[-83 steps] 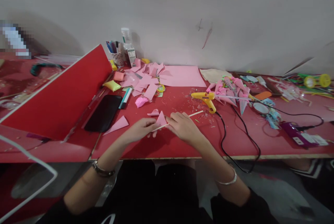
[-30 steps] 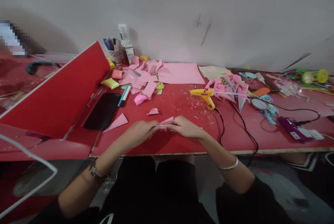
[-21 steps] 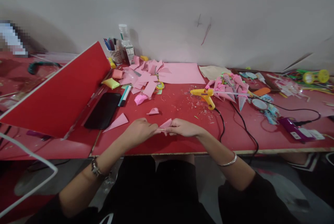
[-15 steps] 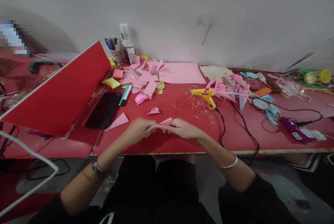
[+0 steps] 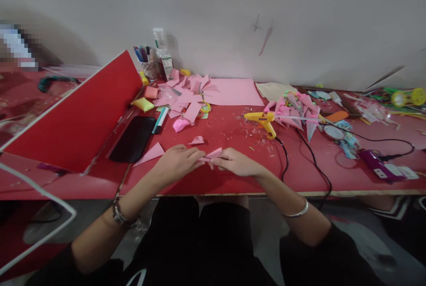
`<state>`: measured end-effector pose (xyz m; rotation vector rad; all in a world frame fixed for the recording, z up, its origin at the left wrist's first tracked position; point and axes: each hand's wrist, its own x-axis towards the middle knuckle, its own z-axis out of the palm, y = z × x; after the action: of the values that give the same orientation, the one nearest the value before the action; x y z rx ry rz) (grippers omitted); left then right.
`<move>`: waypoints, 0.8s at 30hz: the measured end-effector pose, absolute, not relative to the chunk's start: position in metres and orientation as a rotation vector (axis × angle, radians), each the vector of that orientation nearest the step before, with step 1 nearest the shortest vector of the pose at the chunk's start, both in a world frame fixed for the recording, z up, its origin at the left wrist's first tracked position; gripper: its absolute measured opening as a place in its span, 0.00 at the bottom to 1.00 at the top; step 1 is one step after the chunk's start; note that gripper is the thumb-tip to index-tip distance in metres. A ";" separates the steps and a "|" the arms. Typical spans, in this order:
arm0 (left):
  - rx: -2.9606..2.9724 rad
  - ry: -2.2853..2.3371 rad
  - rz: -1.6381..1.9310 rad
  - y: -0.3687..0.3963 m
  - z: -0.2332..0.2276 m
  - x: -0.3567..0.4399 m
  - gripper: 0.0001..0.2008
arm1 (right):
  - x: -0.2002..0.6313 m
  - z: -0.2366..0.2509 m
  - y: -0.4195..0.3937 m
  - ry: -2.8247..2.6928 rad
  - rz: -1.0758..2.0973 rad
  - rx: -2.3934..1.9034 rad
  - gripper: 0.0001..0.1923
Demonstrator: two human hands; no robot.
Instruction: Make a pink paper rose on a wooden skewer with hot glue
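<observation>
My left hand (image 5: pixel 178 163) and my right hand (image 5: pixel 236 162) meet over the red table (image 5: pixel 299 179) near its front edge. Between their fingertips they pinch a small rolled piece of pink paper (image 5: pixel 213 154), lying nearly flat. A thin stick seen earlier is hidden inside the hands or the paper. A pink paper triangle (image 5: pixel 150 153) lies just left of my left hand, and a small curled pink scrap (image 5: pixel 197 140) sits just beyond the hands.
A yellow glue gun (image 5: pixel 262 120) with a black cord (image 5: pixel 313 157) lies to the right, beside a pile of paper cones (image 5: pixel 297 110). Pink paper scraps (image 5: pixel 186 95), a pink sheet (image 5: pixel 233 92), a black phone (image 5: pixel 133 138), a pen cup (image 5: pixel 146 61) and a red board (image 5: pixel 73 117) fill the left.
The pink piece stood upright around a visible stick; now it is rolled flatter between both hands and the stick is hidden. Both hands have shifted slightly nearer the table's front edge.
</observation>
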<state>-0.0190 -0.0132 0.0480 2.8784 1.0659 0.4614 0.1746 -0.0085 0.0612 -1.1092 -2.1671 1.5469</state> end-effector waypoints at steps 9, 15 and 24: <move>3.042 0.847 0.462 -0.013 0.051 -0.024 0.28 | 0.174 0.060 -0.002 -2.227 1.756 -0.942 0.18; 2.563 1.129 0.435 -0.013 0.047 -0.022 0.27 | 0.172 0.063 -0.008 -2.505 1.144 -0.982 0.17; 1.690 1.026 0.312 -0.018 0.054 -0.015 0.21 | 0.168 0.054 -0.012 -2.669 0.681 -1.062 0.17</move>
<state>-0.0155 -0.0181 0.0538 1.6904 1.0263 0.3120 0.1684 -0.0115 0.0542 -1.0619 -2.6689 0.6812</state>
